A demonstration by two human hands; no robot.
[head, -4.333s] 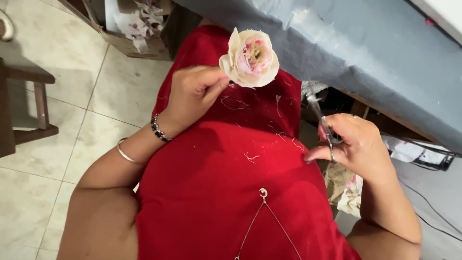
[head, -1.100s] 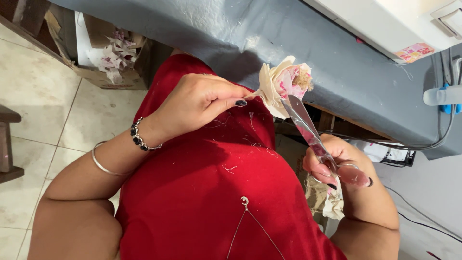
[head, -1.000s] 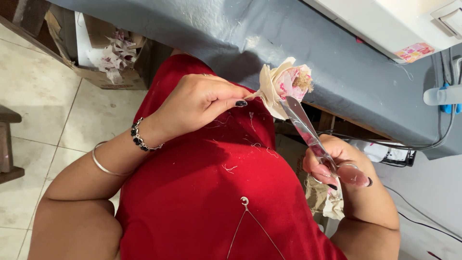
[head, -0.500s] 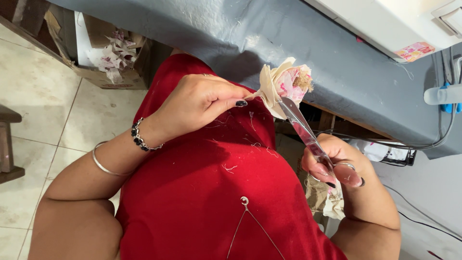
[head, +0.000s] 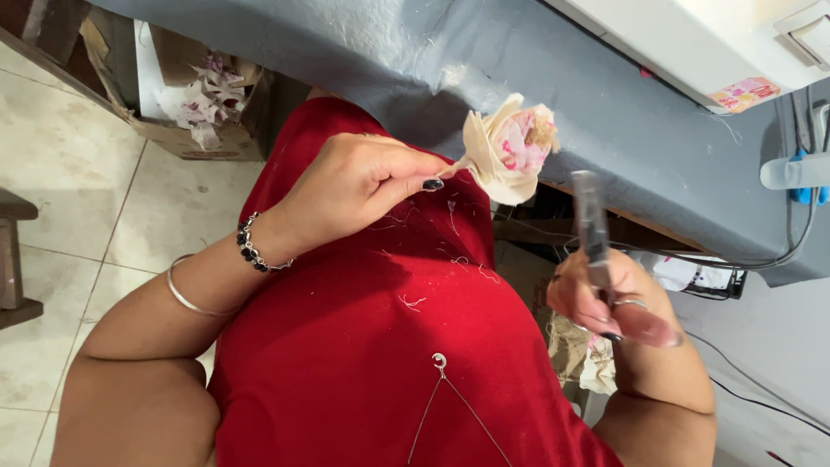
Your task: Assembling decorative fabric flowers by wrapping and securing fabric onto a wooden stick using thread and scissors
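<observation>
Left hand (head: 354,186): pinching rose (head: 508,147) by base, holding it over red lap, below grey table (head: 605,95). Right hand (head: 618,307): gripping scissors (head: 592,229), blades blurred, probably closed, clear of rose. Step: trimming. Next cut needing blades brought to rose base.

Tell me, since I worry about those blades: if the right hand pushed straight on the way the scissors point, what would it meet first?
Probably the grey cloth-covered table edge above the scissors in the right hand. The fabric flower sits left of that line, though depth is unclear.

A brown box (head: 186,130) stands on the floor, upper left; a pink-and-yellow label (head: 742,92) sits upper right.
</observation>
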